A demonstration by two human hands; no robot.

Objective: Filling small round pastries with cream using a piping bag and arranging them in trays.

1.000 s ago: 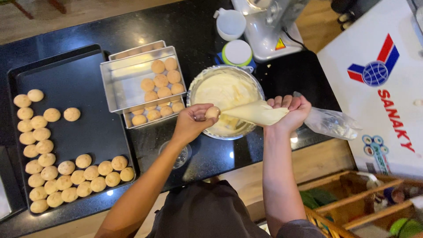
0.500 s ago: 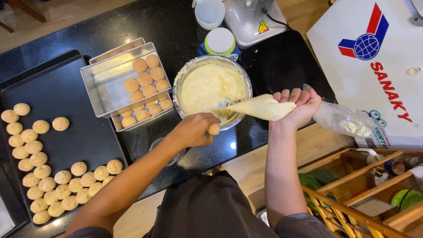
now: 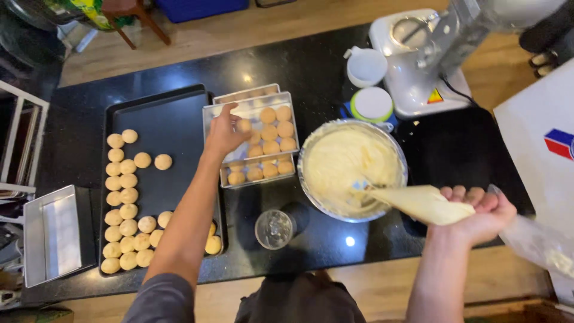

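Over tin [image 3: 215, 113] | left hand [image 3: 224, 133] fingers pinch bun [image 3: 243, 125], half hidden | right hand [image 3: 484, 215] grips piping bag [image 3: 418, 203]

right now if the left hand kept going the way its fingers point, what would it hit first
Probably the small metal tray holding round pastry shells: the left hand already hovers over it with a shell at its fingertips. Its height above the tray is unclear.

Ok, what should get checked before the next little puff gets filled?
1. Puff in the left hand: cannot tell; fingers touch one over the metal tin.
2. Piping bag gripped by the right hand: ok.
3. Bag tip over the cream bowl: ok.
4. Cream in the bowl: ok, plenty.
5. Room on the black tray: ok.
6. Glass near the left arm: not ok, close.
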